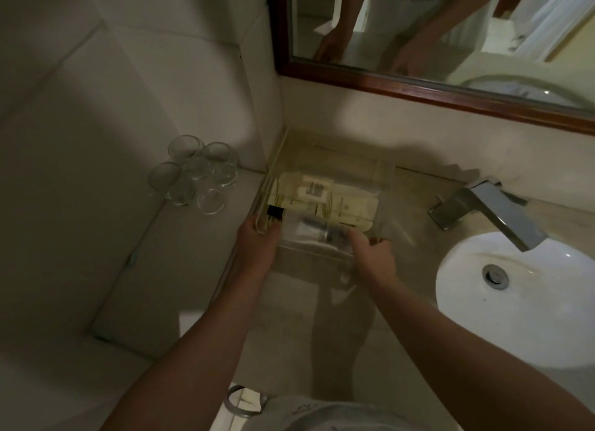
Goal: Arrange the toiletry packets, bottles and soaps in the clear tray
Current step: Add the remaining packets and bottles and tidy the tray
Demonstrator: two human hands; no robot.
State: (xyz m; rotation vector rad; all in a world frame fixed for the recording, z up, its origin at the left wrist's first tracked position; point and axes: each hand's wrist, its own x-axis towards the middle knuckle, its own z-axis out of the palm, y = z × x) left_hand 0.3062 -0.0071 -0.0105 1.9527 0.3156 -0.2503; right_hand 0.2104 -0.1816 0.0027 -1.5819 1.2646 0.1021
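Left hand [257, 242] grips the near-left corner of the clear tray [338, 160] while right hand [372, 253] curls over a bottle [322, 234] — its hold unclear — mid-tidying beside the packets [322, 195]; next, likely, nudging it straight.

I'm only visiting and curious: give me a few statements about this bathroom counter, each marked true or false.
1. The tray sits in the corner below the mirror. True.
2. The glasses stand to the right of the tray. False: they stand to its left.
3. The tray is empty. False: packets and a bottle lie in it.
4. The left hand grips the tray's near left corner. True.
5. Water is running from the tap. False: no water flows.
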